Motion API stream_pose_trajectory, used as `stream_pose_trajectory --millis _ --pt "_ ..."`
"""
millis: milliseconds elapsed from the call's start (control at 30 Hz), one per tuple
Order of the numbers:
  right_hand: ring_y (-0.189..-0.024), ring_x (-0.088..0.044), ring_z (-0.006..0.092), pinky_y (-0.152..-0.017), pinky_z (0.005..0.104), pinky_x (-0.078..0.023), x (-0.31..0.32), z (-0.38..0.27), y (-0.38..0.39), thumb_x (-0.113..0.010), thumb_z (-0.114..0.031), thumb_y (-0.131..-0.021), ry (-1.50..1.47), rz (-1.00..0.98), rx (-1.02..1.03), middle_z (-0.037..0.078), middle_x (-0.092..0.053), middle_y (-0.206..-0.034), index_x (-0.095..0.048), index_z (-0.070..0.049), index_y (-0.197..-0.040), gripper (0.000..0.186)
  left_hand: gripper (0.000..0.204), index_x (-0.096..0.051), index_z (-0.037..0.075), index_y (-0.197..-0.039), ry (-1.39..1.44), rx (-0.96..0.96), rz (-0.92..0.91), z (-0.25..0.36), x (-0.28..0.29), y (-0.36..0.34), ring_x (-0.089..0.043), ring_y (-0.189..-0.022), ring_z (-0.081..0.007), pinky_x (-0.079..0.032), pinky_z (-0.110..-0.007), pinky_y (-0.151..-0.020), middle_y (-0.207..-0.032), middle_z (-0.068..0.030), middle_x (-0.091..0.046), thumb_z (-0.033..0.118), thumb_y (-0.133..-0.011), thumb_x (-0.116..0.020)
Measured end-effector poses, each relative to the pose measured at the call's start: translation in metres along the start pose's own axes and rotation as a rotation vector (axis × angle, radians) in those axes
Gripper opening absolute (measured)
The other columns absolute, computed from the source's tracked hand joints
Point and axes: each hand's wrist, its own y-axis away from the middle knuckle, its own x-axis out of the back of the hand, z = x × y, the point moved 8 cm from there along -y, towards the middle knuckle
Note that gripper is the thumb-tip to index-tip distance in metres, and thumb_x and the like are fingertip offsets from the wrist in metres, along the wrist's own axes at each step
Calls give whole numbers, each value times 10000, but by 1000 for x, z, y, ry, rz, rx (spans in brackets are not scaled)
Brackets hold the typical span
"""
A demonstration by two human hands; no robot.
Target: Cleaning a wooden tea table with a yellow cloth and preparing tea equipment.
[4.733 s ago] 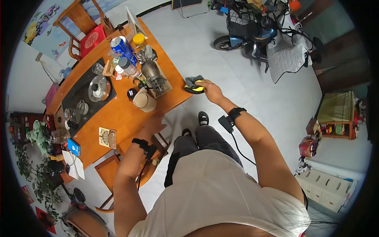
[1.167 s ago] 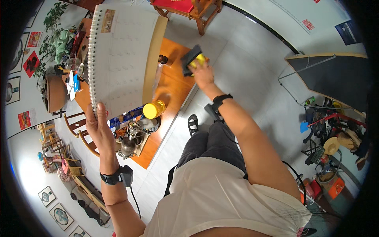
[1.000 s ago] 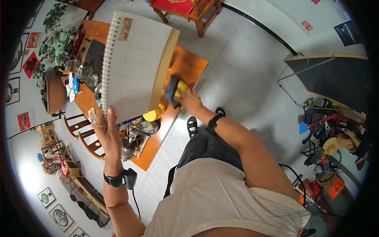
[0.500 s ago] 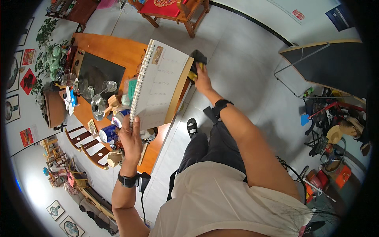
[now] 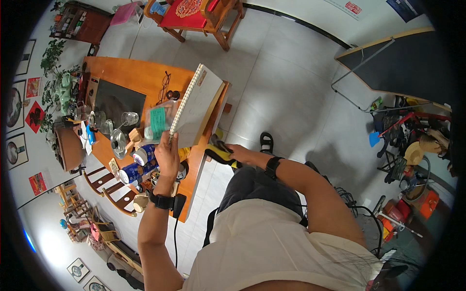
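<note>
A white spiral-bound desk calendar (image 5: 200, 106) stands tilted over the wooden table's right side. My left hand (image 5: 167, 159) grips its lower corner by the spiral, fingers closed. Past the table's edge, my right hand (image 5: 239, 153) is closed on a yellow and dark grey cloth (image 5: 220, 153), lower than the calendar and apart from it. Two blue cans (image 5: 130, 173) are beside my left hand. A clear plastic bag with a green label (image 5: 158, 121) lies left of the calendar. Something yellow on the table shows partly behind the calendar's lower edge.
The orange wooden table (image 5: 131, 67) also carries glassware (image 5: 118, 141), eyeglasses (image 5: 164, 87) and a dark inset panel (image 5: 119, 104). A wooden chair with a red seat (image 5: 182, 14) stands beyond. At right are a folded black-topped table (image 5: 398, 68) and piled tools (image 5: 417, 150).
My right hand has brought the cloth from the calendar's far right edge down towards me. The calendar has turned more edge-on and shifted lower, with my left hand still on it.
</note>
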Motion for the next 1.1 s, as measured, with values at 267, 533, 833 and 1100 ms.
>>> stream_pose_trajectory --millis 267,533,833,1100 --pt "-1162 -542 299 -968 361 -430 161 -9 0 -522 14 -833 -256 667 72 174 -525 -1330 -326 -138 -1465 679 196 -578 -9 -1007 -172 -25 29 -55 -26 10 -606 -670 -410 -466 -426 -579 -760 -241 -612 169 -927 -595" --pt "-1192 -494 238 -994 348 -397 138 -75 -53 -565 -26 -841 -426 441 188 125 -528 -1316 -347 -93 -1438 639 382 -558 27 -1227 -198 140 -106 -60 -22 13 -643 -935 -389 -512 -423 -789 -1073 -224 -644 175 -881 -625" --pt "-1084 -507 228 -942 328 -407 52 -28 -19 -603 -36 -788 -116 -4 -21 137 -577 -1151 -495 10 -1260 486 507 -510 24 -1287 -109 47 -69 -22 -27 -14 -613 -1009 -401 -501 -425 -840 -1149 -232 -620 167 -830 -679" --pt "-1004 -552 186 -889 300 -422 190 -79 57 -542 3 -784 -220 273 -22 79 -611 -1095 -538 -22 -1246 462 556 -489 42 -1303 -210 -74 -94 37 -21 -60 -561 -1076 -399 -466 -443 -903 -1161 -221 -601 189 -810 -700"
